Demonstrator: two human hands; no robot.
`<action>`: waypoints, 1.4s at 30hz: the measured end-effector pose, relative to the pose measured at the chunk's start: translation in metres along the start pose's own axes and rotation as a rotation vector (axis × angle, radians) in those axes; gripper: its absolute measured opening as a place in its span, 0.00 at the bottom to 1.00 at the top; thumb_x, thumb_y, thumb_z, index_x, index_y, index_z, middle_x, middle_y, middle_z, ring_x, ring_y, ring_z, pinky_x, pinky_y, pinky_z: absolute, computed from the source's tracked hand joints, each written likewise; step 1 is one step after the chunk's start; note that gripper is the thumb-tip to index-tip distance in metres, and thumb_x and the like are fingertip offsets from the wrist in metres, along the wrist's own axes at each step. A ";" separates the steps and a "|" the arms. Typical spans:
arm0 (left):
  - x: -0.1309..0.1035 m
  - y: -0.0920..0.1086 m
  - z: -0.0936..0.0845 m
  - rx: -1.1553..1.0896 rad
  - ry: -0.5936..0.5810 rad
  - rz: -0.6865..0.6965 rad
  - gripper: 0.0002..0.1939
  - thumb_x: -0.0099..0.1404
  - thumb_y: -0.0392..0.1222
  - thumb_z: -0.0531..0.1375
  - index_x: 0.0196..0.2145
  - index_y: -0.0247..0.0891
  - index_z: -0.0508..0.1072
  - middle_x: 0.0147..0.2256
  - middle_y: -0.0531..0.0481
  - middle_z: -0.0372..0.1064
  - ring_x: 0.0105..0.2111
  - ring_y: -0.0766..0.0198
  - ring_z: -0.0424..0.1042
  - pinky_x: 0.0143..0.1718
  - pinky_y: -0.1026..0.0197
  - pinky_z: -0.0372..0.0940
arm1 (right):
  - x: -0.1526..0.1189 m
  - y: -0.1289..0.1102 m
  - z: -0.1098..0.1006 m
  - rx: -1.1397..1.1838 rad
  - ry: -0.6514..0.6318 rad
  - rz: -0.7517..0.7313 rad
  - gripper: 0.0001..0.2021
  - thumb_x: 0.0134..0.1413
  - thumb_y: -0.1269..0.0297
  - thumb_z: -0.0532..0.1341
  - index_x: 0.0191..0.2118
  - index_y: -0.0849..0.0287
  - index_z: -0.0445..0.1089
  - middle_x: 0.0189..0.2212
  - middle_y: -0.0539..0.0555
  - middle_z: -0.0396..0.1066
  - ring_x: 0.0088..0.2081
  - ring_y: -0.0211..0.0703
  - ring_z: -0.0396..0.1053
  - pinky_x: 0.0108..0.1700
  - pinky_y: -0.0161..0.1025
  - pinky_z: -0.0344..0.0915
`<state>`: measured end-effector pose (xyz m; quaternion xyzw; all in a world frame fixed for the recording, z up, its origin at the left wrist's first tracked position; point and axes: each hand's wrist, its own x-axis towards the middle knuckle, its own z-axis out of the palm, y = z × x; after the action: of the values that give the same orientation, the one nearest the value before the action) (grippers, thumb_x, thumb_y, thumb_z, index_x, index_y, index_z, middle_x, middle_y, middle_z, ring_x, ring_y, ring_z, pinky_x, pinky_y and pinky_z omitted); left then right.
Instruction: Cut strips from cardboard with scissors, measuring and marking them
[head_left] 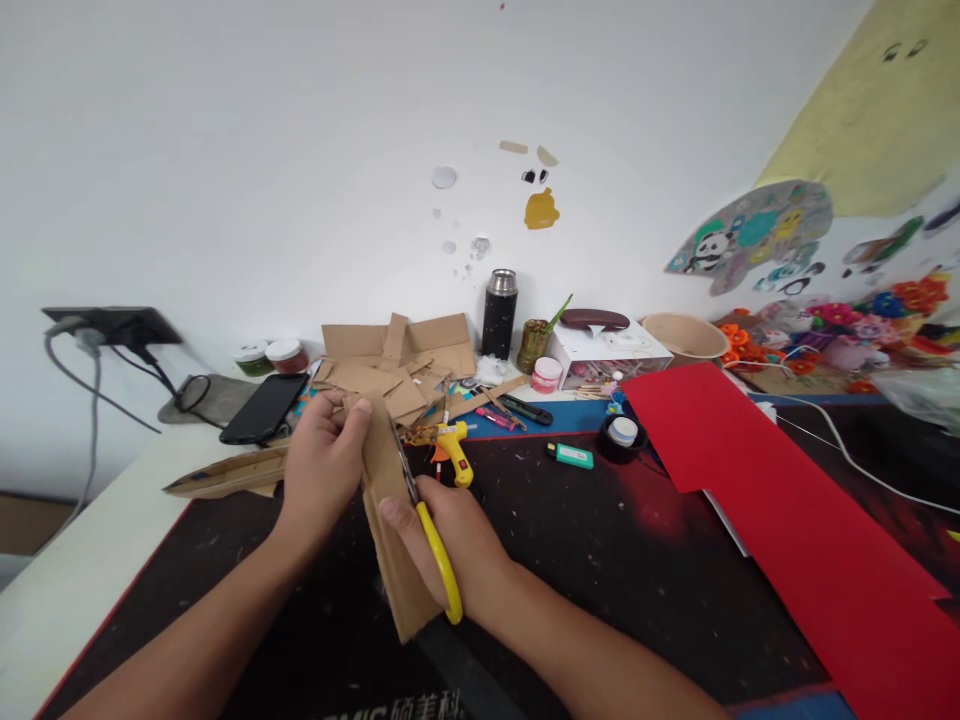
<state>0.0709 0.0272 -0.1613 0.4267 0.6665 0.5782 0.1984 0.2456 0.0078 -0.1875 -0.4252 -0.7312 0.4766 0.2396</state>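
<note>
A long strip of brown cardboard [391, 540] is held upright over the dark mat. My left hand [328, 450] pinches its upper end between thumb and fingers. In my right hand [450, 530] is a pair of scissors [440, 560] with yellow handles, my fingers closed round them. The metal blades lie along the strip's right edge, near its top; whether they are parted I cannot tell. Just beyond my right hand lies a yellow hot glue gun [453, 452]. A folded cardboard piece [225, 474] rests left of my left hand.
Cardboard scraps [390, 375] pile up by the wall beside a black thermos [499, 312]. A phone [264, 408] lies at the left. A teal lighter [570, 456] and a black tape roll [622, 440] sit right of the glue gun. Red sheets [780, 520] cover the right side.
</note>
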 end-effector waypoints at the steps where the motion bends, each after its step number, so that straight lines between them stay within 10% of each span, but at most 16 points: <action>1: 0.000 0.000 0.000 0.004 0.002 0.003 0.19 0.64 0.61 0.65 0.38 0.44 0.71 0.30 0.52 0.75 0.30 0.55 0.74 0.29 0.57 0.66 | 0.000 0.001 0.001 0.004 0.005 -0.001 0.21 0.71 0.45 0.66 0.34 0.55 0.65 0.30 0.51 0.73 0.32 0.44 0.71 0.34 0.37 0.58; 28: 0.000 0.003 -0.002 0.002 -0.009 0.038 0.18 0.64 0.60 0.64 0.37 0.45 0.70 0.29 0.53 0.73 0.30 0.55 0.73 0.30 0.57 0.65 | 0.001 0.002 0.000 0.056 -0.015 -0.026 0.17 0.73 0.50 0.65 0.36 0.58 0.73 0.34 0.53 0.79 0.34 0.43 0.74 0.36 0.35 0.62; 42: 0.004 0.012 -0.003 0.012 -0.059 0.008 0.13 0.62 0.55 0.64 0.34 0.45 0.70 0.28 0.51 0.76 0.27 0.54 0.74 0.26 0.58 0.64 | -0.002 -0.006 -0.011 -0.055 -0.085 -0.029 0.27 0.60 0.35 0.73 0.36 0.58 0.73 0.30 0.52 0.75 0.30 0.43 0.70 0.32 0.36 0.55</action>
<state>0.0703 0.0286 -0.1480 0.4473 0.6623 0.5621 0.2130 0.2523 0.0100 -0.1771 -0.4004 -0.7596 0.4704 0.2036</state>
